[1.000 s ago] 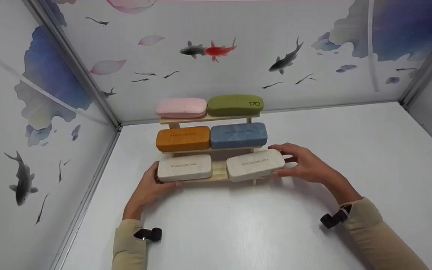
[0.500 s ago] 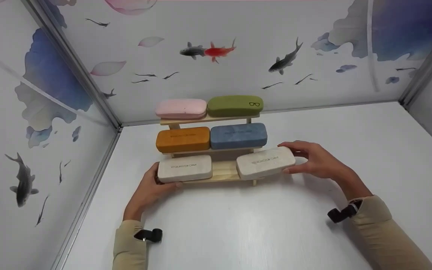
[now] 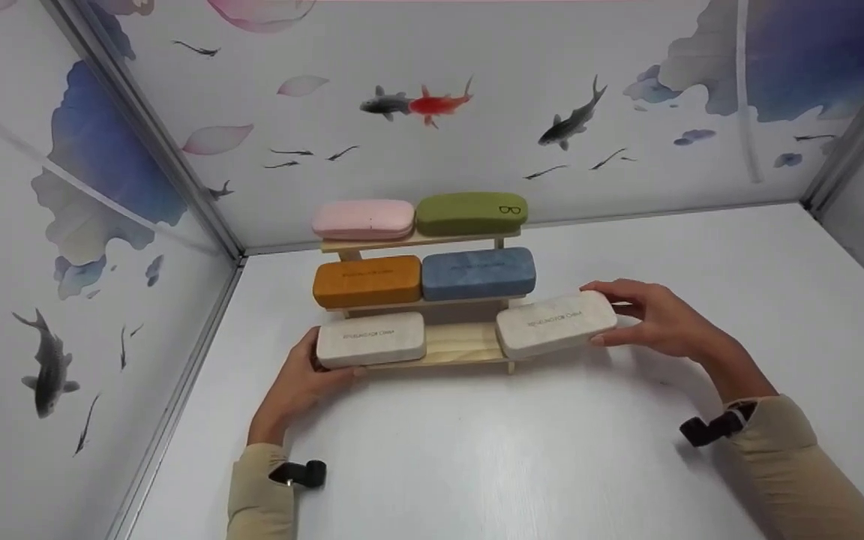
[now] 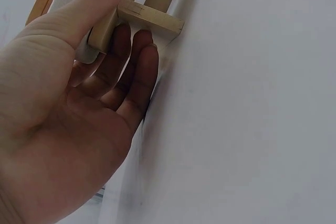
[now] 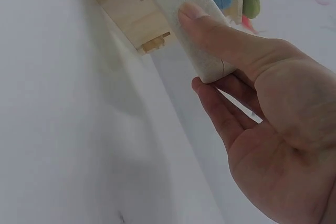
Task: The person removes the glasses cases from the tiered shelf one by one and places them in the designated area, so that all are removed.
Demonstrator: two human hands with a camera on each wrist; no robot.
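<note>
A white glasses case [image 3: 556, 324] with printed lettering tilts over the right end of the lowest tier. My right hand [image 3: 661, 319] pinches its right end, thumb in front and fingers behind. In the right wrist view the thumb [image 5: 193, 11] presses the case's face. Another white glasses case [image 3: 372, 340] sits at the left of that tier. My left hand [image 3: 310, 375] grips the left end of the wooden three-tier rack [image 3: 462, 345] beside this case. The left wrist view shows the thumb across the board and the fingers curled around its end [image 4: 101, 35].
Orange [image 3: 368, 282] and blue [image 3: 478, 273] glasses cases fill the middle tier. Pink [image 3: 364, 218] and green [image 3: 472, 213] cases lie on the top tier. The rack stands on a white table [image 3: 447, 457] near a back wall [image 3: 477, 45] painted with fish.
My right hand has moved right with the white glasses case, baring more of the lowest board between the two white cases. My left hand stays in place.
</note>
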